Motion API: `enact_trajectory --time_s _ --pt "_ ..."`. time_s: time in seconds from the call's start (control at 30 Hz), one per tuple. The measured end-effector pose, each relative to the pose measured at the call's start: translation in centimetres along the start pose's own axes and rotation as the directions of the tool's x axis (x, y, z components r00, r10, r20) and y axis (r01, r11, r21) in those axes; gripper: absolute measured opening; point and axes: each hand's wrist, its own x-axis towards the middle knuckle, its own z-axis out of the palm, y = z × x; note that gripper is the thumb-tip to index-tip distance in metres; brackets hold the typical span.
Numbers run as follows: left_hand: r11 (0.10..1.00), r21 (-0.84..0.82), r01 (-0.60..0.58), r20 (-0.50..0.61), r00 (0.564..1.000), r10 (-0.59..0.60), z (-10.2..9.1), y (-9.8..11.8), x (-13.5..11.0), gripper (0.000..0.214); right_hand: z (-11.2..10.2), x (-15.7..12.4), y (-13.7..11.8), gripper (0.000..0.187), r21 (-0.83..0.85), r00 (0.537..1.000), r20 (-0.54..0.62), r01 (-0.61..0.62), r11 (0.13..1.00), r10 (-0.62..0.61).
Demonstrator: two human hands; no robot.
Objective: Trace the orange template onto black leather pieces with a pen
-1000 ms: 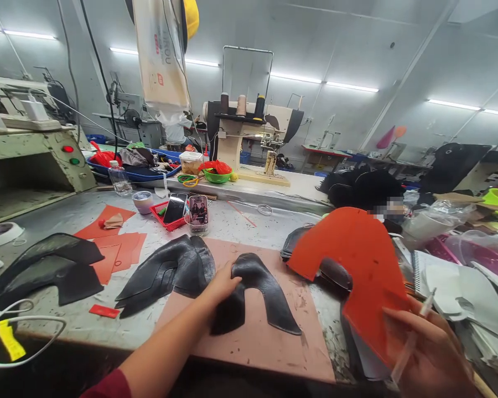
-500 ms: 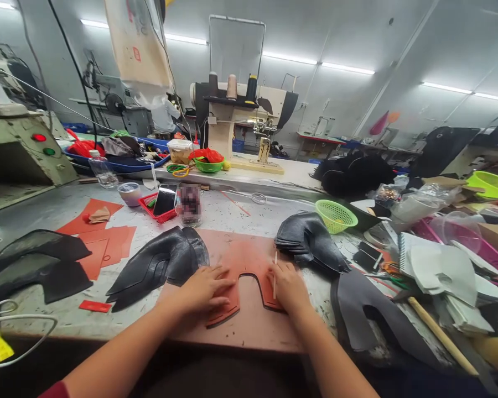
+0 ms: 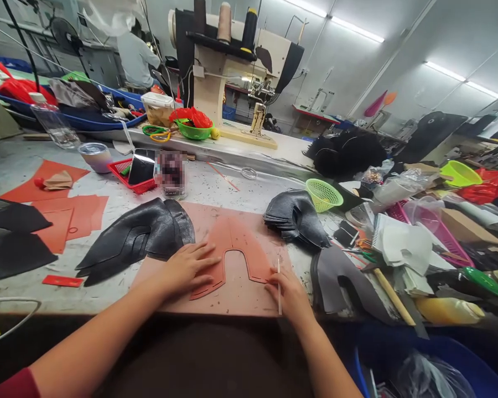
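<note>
An orange U-shaped pattern piece point(image 3: 236, 249) lies flat on a pinkish cutting mat point(image 3: 232, 293) at the table's near edge. My left hand point(image 3: 186, 268) rests flat on the pattern's left leg, fingers spread. My right hand point(image 3: 288, 296) sits at the end of the right leg, fingers closed round a thin white pen point(image 3: 279, 282) held upright. A pile of black leather pieces point(image 3: 136, 240) lies just left of the mat. Another stack of black leather pieces point(image 3: 294, 218) sits at the mat's upper right.
A grey U-shaped piece point(image 3: 340, 282) lies right of my right hand. Orange sheets point(image 3: 70, 215) and black pieces point(image 3: 8, 237) lie left. A phone in a red basket point(image 3: 136, 171), a green basket point(image 3: 323, 194), a sewing machine point(image 3: 232, 66) and right-hand clutter ring the mat. A person point(image 3: 136, 55) sits far back.
A second ago my right hand held the orange pattern up and my left touched a black piece. The pattern now lies on the mat over that spot, both hands on it.
</note>
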Motion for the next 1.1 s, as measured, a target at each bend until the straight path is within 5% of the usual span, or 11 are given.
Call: enact_trajectory --time_s 0.47,0.7,0.93,1.1 --pt "0.998 -0.062 -0.004 -0.054 0.999 0.001 0.4 0.0 0.0 0.042 -1.9 1.5 -1.8 0.023 0.096 0.990 -0.143 0.008 0.995 0.005" --pt "1.000 0.023 -0.011 -0.042 0.999 0.012 0.4 0.3 -0.1 0.043 0.4 3.3 -7.0 0.028 0.378 0.983 0.117 0.088 0.922 -0.142" --pt "0.999 0.044 -0.014 -0.031 0.999 0.015 0.5 0.3 -0.1 0.040 4.5 4.7 -11.6 0.016 0.304 0.900 0.370 0.118 0.945 -0.231" --pt "0.995 0.093 -0.019 -0.007 1.000 0.020 0.3 0.6 -0.1 0.041 3.6 5.8 -11.1 0.015 0.315 0.882 0.429 0.058 0.947 -0.196"
